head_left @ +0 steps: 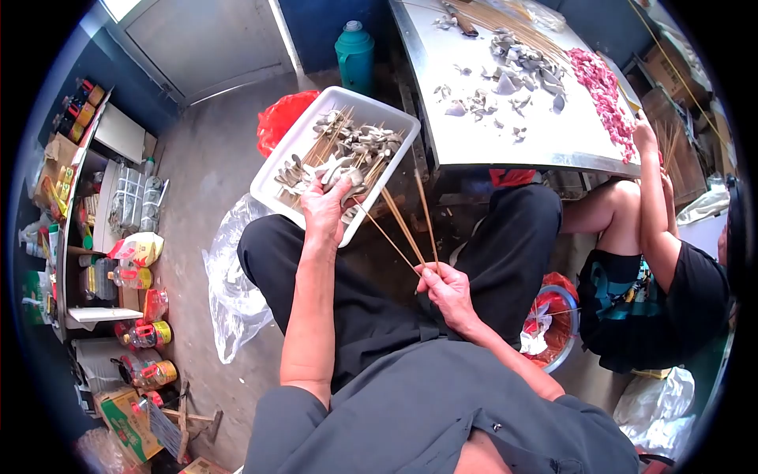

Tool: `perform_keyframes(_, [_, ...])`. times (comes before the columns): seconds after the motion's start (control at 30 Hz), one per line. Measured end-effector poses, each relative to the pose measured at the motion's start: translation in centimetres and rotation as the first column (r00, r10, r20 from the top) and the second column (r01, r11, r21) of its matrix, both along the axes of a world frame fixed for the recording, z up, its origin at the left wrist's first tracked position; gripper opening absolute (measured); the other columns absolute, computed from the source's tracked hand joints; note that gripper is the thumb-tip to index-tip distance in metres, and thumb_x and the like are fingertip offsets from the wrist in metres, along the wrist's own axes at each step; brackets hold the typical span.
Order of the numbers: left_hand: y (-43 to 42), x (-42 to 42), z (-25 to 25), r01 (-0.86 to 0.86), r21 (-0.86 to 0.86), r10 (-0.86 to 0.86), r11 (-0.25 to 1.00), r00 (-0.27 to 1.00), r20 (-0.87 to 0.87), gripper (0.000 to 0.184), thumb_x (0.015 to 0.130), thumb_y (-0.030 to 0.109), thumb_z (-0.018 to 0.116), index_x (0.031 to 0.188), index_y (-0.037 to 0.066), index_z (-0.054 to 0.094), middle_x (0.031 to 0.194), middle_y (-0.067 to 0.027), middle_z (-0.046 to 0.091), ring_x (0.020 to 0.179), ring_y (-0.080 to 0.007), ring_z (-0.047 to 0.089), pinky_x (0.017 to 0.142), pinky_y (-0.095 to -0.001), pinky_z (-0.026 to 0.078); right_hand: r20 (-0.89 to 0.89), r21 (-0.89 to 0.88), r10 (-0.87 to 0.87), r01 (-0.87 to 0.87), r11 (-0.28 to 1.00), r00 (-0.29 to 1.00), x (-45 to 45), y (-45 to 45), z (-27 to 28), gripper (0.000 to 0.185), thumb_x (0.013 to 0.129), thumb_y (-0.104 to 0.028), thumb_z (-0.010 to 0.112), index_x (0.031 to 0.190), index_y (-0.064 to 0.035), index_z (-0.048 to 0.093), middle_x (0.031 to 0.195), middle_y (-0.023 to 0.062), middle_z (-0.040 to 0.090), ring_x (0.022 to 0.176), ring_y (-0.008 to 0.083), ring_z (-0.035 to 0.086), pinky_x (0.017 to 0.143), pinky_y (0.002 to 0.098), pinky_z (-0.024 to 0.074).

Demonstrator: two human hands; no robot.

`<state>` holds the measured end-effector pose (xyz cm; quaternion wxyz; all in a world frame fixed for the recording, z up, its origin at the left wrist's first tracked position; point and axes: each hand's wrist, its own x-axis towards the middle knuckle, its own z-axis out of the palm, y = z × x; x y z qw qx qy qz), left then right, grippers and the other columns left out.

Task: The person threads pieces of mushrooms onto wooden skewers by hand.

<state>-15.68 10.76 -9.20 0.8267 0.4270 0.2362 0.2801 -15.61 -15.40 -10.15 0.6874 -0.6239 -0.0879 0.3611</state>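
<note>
My left hand [324,209] is closed around grey-white pieces that look like sliced mushroom [341,175], at the near edge of a white plastic tub [264,188]. A thin bamboo skewer runs from those pieces down to my right hand [447,294]. My right hand pinches that skewer along with several bare bamboo skewers [400,217], which fan upward from its fingers. Inside the tub lie more loaded skewers [371,144], their sticks crossing one another. The tub rests tilted by my left knee. My left fingertips are partly hidden among the pieces.
A metal table [466,146] at upper right holds grey slices [521,67], red meat pieces [600,95] and skewers. Another person's arm [651,182] reaches there. A teal flask [354,59], red bag [284,118], clear plastic bag [235,272] and lined bin [562,328] surround me.
</note>
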Motion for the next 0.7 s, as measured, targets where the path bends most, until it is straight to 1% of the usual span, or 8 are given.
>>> perform_keyframes(0.07, [-0.08, -0.13, 0.13, -0.012, -0.001, 0.012, 1.0, 1.0, -0.007, 0.028, 0.088, -0.003, 0.059, 0.115, 0.0, 0.054, 0.101, -0.0111, 0.065, 0.083, -0.0214, 0.067, 0.062, -0.0342, 0.061, 0.021, -0.014, 0.039, -0.039, 0.999, 0.999, -0.25, 0.22, -0.02, 0.019, 0.095, -0.013, 0.055, 0.108, -0.0001, 0.062, 0.07, -0.0017, 0.059, 0.052, -0.0005, 0.038, 0.047, 0.0149, 0.0296])
perform_keyframes(0.2, [-0.19, -0.3, 0.17, -0.032, -0.009, 0.032, 0.999, 0.999, -0.006, 0.03, 0.086, -0.003, 0.06, 0.116, 0.0, 0.053, 0.101, -0.0112, 0.065, 0.082, -0.021, 0.068, 0.062, -0.0333, 0.061, 0.02, -0.024, 0.047, -0.046, 0.999, 0.999, -0.43, 0.43, 0.05, 0.02, 0.095, -0.014, 0.055, 0.108, -0.0002, 0.061, 0.071, -0.0018, 0.059, 0.054, -0.0002, 0.039, 0.049, 0.015, 0.0311])
perform_keyframes(0.27, [-0.27, -0.26, 0.13, -0.035, -0.016, 0.036, 0.999, 0.999, 0.004, 0.031, 0.086, -0.002, 0.061, 0.116, 0.0, 0.053, 0.1, -0.0109, 0.065, 0.081, -0.0205, 0.068, 0.063, -0.0325, 0.061, 0.094, -0.07, 0.072, -0.066, 0.995, 0.993, -0.37, 0.44, -0.32, 0.018, 0.094, -0.013, 0.056, 0.107, -0.0006, 0.058, 0.072, -0.0013, 0.06, 0.054, 0.0004, 0.04, 0.05, 0.0159, 0.0327])
perform_keyframes(0.4, [-0.39, -0.11, 0.17, -0.029, -0.034, 0.029, 0.999, 1.0, 0.001, 0.032, 0.086, -0.002, 0.061, 0.117, 0.001, 0.053, 0.1, -0.0103, 0.066, 0.082, -0.0201, 0.068, 0.064, -0.0327, 0.06, 0.114, -0.065, 0.082, -0.075, 0.995, 0.99, -0.39, 0.48, -0.38, 0.014, 0.092, -0.009, 0.057, 0.103, -0.0004, 0.053, 0.071, -0.0015, 0.06, 0.058, 0.0018, 0.045, 0.053, 0.0188, 0.0358])
perform_keyframes(0.47, [-0.56, -0.04, 0.19, -0.019, -0.042, 0.019, 0.999, 1.0, -0.004, 0.032, 0.086, -0.002, 0.061, 0.117, 0.002, 0.053, 0.1, -0.0102, 0.066, 0.082, -0.02, 0.068, 0.064, -0.0328, 0.06, 0.13, -0.122, 0.085, -0.069, 0.99, 0.988, -0.15, 0.48, -0.35, 0.014, 0.091, -0.008, 0.057, 0.1, -0.001, 0.05, 0.071, 0.0002, 0.061, 0.06, 0.0034, 0.048, 0.056, 0.0205, 0.0384])
perform_keyframes(0.53, [-0.7, 0.04, 0.32, -0.012, -0.044, 0.013, 0.999, 1.0, 0.024, 0.033, 0.086, -0.002, 0.061, 0.118, 0.002, 0.053, 0.1, -0.0102, 0.066, 0.083, -0.0199, 0.068, 0.064, -0.0332, 0.06, 0.12, -0.127, 0.091, -0.075, 0.989, 0.989, -0.06, 0.43, -0.4, 0.013, 0.091, -0.008, 0.057, 0.099, -0.0011, 0.05, 0.071, 0.0007, 0.061, 0.06, 0.0035, 0.048, 0.056, 0.0206, 0.0386])
perform_keyframes(0.67, [-0.79, 0.16, 0.51, -0.033, -0.077, 0.035, 0.997, 0.999, 0.025, 0.033, 0.086, -0.002, 0.061, 0.118, 0.002, 0.053, 0.1, -0.0104, 0.066, 0.082, -0.0203, 0.068, 0.065, -0.0334, 0.06, 0.128, -0.119, 0.106, -0.091, 0.989, 0.986, -0.12, 0.42, -0.75, 0.012, 0.091, -0.008, 0.057, 0.097, -0.0016, 0.049, 0.072, 0.0011, 0.062, 0.059, 0.003, 0.047, 0.054, 0.0207, 0.038])
perform_keyframes(0.7, [-0.64, 0.18, 0.42, -0.026, -0.067, 0.027, 0.997, 0.999, 0.027, 0.034, 0.086, -0.003, 0.06, 0.119, 0.001, 0.052, 0.104, -0.0117, 0.064, 0.086, -0.0224, 0.067, 0.067, -0.0366, 0.061, 0.128, -0.12, 0.109, -0.093, 0.988, 0.986, -0.08, 0.44, -0.73, 0.012, 0.091, -0.008, 0.057, 0.097, -0.0016, 0.049, 0.072, 0.0011, 0.062, 0.059, 0.003, 0.047, 0.054, 0.0207, 0.038])
